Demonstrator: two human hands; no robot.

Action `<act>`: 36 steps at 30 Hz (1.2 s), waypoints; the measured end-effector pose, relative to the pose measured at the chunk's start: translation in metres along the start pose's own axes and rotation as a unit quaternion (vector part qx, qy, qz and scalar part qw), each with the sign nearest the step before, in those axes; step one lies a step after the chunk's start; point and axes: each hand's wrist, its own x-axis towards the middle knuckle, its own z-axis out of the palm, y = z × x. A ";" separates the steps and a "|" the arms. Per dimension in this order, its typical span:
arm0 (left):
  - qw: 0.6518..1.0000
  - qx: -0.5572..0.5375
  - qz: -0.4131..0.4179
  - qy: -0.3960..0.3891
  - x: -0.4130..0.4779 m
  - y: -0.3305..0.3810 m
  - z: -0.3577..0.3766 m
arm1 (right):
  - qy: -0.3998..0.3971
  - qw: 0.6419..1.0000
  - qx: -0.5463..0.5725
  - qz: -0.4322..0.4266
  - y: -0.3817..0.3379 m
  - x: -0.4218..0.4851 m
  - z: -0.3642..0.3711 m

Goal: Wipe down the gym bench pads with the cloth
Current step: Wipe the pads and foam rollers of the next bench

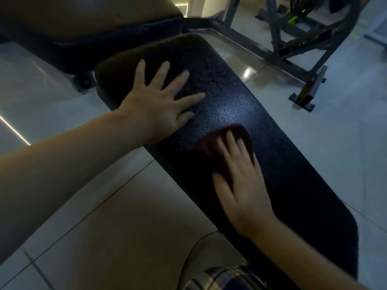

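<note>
Dark bench pad (240, 97) carries a blurred right hand (243, 185) half-covering the cloth (210, 143).

Left hand (155, 107) and right hand (240, 181) bare, forearms too, with a small oval mark (122, 116) at the left wrist. Down low, checked fabric (226, 278), possibly shorts

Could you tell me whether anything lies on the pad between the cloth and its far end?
Yes: the left hand rests flat on the bench pad just beyond the cloth, which the right hand presses.
</note>
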 end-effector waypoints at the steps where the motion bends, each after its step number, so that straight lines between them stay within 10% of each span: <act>1: 1.000 0.016 0.020 -0.018 0.002 0.000 0.000 | -0.009 1.000 -0.005 0.001 0.001 -0.022 0.002; 14: 0.999 0.028 0.028 -0.021 0.002 -0.003 -0.002 | 0.063 0.976 0.037 0.207 0.044 0.199 -0.014; 28: 0.999 0.015 0.005 -0.039 -0.010 0.086 0.010 | -0.010 1.000 -0.004 0.023 0.057 -0.116 -0.004; 36: 0.999 0.024 -0.005 -0.039 -0.009 0.088 0.007 | 0.028 0.992 0.003 0.121 0.096 0.050 -0.019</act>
